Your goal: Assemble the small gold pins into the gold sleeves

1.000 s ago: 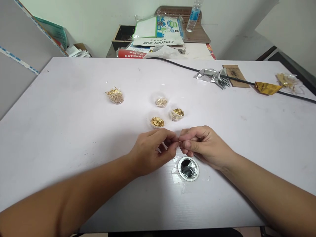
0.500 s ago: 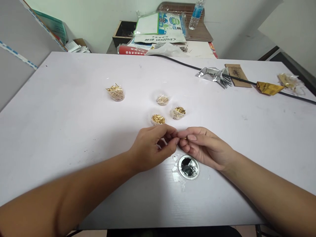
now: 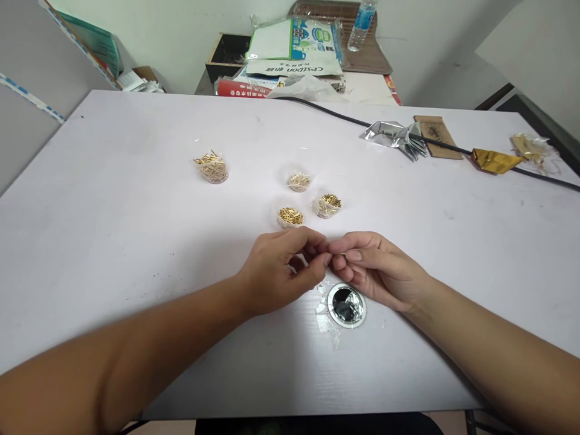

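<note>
My left hand (image 3: 290,266) and my right hand (image 3: 378,266) meet fingertip to fingertip above the table. Between them runs a thin gold-coloured pin (image 3: 338,254), pinched at both ends; most of it is covered by the fingers. Just beyond the hands stands a small clear cup of short gold pins (image 3: 290,216). To its right is another cup of gold pins (image 3: 328,206), and behind them a cup of paler, finer pins (image 3: 299,182). A fuller cup of longer pins (image 3: 211,167) stands apart on the left. Below my right hand lies a round, silver-rimmed dark disc (image 3: 347,306).
On the white table (image 3: 127,229), a black cable (image 3: 326,111) crosses the far right. Silver foil (image 3: 393,136), a cardboard piece (image 3: 437,138), gold foil (image 3: 495,161) and a plastic bag (image 3: 534,150) lie along it. Behind are a water bottle (image 3: 362,25) and a dark box (image 3: 226,53).
Both hands stay almost still, fingertips together. A little more of the thin pin shows between them. The whole view has shifted very slightly.
</note>
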`<state>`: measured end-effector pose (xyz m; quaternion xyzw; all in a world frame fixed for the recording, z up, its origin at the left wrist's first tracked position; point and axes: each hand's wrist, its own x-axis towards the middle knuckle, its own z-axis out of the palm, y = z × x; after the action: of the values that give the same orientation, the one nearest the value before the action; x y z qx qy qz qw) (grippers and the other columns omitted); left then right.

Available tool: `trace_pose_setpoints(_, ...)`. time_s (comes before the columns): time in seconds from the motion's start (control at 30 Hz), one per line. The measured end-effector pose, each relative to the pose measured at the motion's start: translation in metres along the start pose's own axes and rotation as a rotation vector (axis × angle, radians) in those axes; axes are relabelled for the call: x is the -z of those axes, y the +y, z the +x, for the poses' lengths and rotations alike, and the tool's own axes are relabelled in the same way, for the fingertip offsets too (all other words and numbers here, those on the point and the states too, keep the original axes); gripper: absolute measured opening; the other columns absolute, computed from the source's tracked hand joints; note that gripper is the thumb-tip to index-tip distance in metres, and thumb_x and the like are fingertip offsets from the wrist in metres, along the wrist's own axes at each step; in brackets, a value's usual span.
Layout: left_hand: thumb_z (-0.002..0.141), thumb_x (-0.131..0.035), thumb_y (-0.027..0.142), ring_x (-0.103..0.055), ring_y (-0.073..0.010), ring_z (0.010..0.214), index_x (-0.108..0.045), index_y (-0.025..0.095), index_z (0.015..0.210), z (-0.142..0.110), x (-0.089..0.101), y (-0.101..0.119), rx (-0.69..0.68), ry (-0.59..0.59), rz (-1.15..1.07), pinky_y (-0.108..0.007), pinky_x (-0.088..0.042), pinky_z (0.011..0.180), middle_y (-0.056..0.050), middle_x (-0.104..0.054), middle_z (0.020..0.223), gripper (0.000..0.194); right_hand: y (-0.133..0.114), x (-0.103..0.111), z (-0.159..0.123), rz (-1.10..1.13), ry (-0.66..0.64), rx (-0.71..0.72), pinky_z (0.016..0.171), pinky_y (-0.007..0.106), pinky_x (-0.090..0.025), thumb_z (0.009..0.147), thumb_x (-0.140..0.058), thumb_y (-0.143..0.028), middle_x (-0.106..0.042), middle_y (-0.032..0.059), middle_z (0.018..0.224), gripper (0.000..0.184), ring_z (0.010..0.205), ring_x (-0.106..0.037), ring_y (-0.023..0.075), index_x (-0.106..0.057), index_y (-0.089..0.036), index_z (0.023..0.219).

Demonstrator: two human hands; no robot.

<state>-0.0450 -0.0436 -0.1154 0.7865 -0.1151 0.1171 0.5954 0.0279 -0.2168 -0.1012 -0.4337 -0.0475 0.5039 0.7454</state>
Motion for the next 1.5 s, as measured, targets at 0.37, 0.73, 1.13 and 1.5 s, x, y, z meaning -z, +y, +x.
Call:
trace_pose_setpoints(0.37,0.082,-0.061,0.015,-0.061,-0.0082,0.061,-0.059,0.011,0.084,-0.002,-0.001,0.001,0.015,-0.035,-0.020,-0.016,-0.053,0.051,-0.003,-0.065,0.071,0.005,0.003,0.006,0.002,0.105,-0.121,-0.004,0.048,0.008,-0.048,0.076,-0.073,-0.014,-0.068,0.0018,0.068,0.004,0.057,-0.064,0.0063,-0.075,-0.016,0.079)
trace_pose_setpoints(0.73,0.083,-0.060,0.015,-0.060,-0.0070,0.061,-0.057,0.012,0.084,-0.002,-0.001,0.000,-0.015,-0.017,-0.015,-0.014,-0.052,0.050,-0.002,-0.065,0.073,0.004,0.007,0.005,0.004,0.205,-0.116,-0.048,0.048,0.006,-0.045,0.074,-0.074,-0.014,-0.069,0.0013,0.066,0.002,0.055,-0.061,0.0035,-0.073,-0.016,0.074)
trace_pose_setpoints(1.13,0.085,-0.058,0.009,-0.054,-0.0009,0.059,-0.058,0.012,0.086,-0.001,-0.005,-0.003,-0.329,0.107,0.239,-0.008,-0.046,0.055,0.001,-0.064,0.074,0.004,0.010,0.002,0.003,0.209,-0.060,-0.024,0.051,0.004,-0.048,0.070,-0.076,-0.014,-0.067,-0.0006,0.061,0.004,0.048,-0.058,0.0011,-0.075,-0.016,0.073)
trace_pose_setpoints(1.5,0.088,-0.053,0.006,-0.054,-0.0041,0.071,-0.056,0.010,0.092,-0.001,-0.004,-0.006,-0.439,0.089,0.328,-0.012,-0.049,0.068,-0.001,-0.060,0.078,0.007,0.010,0.001,0.002,0.149,0.033,-0.012,0.047,0.003,-0.046,0.067,-0.078,-0.015,-0.065,-0.0004,0.059,0.006,0.044,-0.053,0.0003,-0.075,-0.016,0.071)
